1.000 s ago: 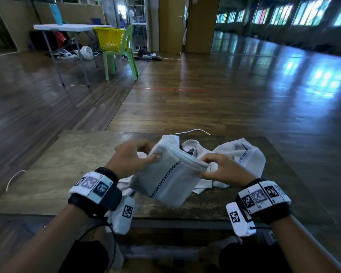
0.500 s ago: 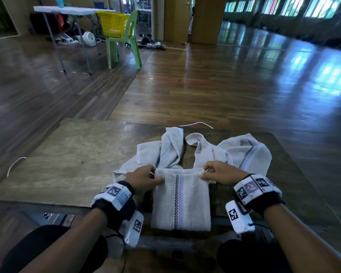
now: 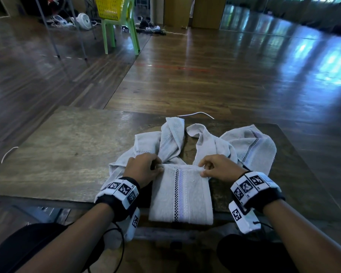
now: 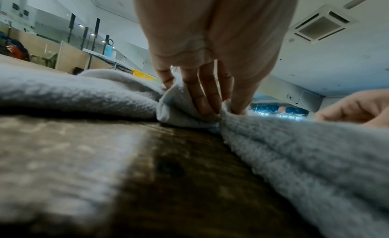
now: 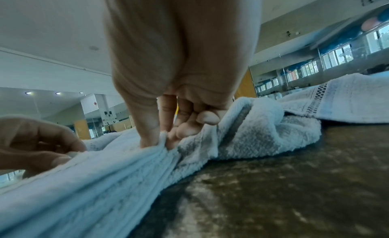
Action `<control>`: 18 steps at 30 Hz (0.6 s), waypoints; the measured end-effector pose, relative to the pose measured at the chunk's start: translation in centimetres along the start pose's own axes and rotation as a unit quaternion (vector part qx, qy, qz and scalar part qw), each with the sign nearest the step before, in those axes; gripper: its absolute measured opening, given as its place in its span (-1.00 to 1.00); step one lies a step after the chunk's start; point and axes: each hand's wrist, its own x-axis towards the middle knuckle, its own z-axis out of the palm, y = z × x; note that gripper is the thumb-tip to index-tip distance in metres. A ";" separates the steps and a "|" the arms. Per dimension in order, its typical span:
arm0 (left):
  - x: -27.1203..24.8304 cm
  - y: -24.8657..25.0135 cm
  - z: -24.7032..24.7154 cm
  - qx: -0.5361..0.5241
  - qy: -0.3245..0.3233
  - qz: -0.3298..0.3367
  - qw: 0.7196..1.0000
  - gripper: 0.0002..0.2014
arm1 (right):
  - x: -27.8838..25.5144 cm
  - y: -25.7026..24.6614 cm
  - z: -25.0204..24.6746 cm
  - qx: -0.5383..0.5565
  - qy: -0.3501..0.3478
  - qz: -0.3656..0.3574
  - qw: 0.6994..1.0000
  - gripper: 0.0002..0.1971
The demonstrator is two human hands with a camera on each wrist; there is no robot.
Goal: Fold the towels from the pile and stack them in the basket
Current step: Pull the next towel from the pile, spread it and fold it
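Observation:
A folded white towel [image 3: 182, 194] with a checkered stripe lies flat at the near edge of the wooden table [image 3: 67, 146], its front hanging slightly over. My left hand [image 3: 146, 167] pinches its far left corner, thumb and fingers closed on the cloth [image 4: 212, 115]. My right hand [image 3: 215, 167] pinches the far right corner [image 5: 162, 141]. Behind both hands lies the pile of loose white towels [image 3: 248, 146]. The yellow basket [image 3: 111, 6] sits on a green chair [image 3: 124, 32] far across the floor.
A white cable [image 3: 195, 114] lies at the table's far edge and another [image 3: 8, 153] off the left side. A folding table's legs [image 3: 51, 34] and clutter stand far left. Dark wooden floor surrounds the table.
The folded towel, held up in the air a second ago, has been laid flat at the table's near edge. Both hands keep hold of its far corners.

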 end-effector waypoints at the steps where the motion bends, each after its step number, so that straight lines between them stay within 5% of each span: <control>1: 0.1 -0.1 0.0 -0.003 0.001 0.004 1.000 -0.86 | 0.1 0.0 0.0 -0.001 0.004 -0.001 1.000 -0.74; 10: 0.4 -0.3 0.5 -0.066 0.026 0.022 0.997 -0.92 | -0.4 0.4 -1.6 0.014 -0.001 0.009 1.000 -0.86; 18: 0.1 0.0 1.2 -0.030 0.023 0.031 0.999 -0.92 | -0.3 0.3 -1.1 0.006 0.003 0.012 1.000 -0.78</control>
